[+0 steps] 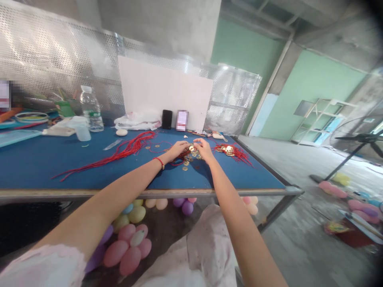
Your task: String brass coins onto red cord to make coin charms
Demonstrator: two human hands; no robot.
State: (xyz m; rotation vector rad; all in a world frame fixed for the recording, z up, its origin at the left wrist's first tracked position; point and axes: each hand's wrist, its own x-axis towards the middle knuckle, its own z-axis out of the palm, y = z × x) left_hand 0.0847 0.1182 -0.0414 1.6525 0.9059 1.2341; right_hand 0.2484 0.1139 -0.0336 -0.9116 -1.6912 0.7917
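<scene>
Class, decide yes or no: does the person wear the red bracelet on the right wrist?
No, the red bracelet circles the wrist of the left hand.

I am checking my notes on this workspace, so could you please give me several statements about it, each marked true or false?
1. A shiny coin shows between the left hand and the right hand. True.
2. The longest red cords lie right of both hands. False: the longest red cords lie left of them.
3. A red bracelet circles the left wrist. True.
4. The bottle lies on its side. False: the bottle stands upright.
5. Loose coins lie on the table near the hands. True.
6. The pink balloons lie on the table. False: the pink balloons are below its top.
</scene>
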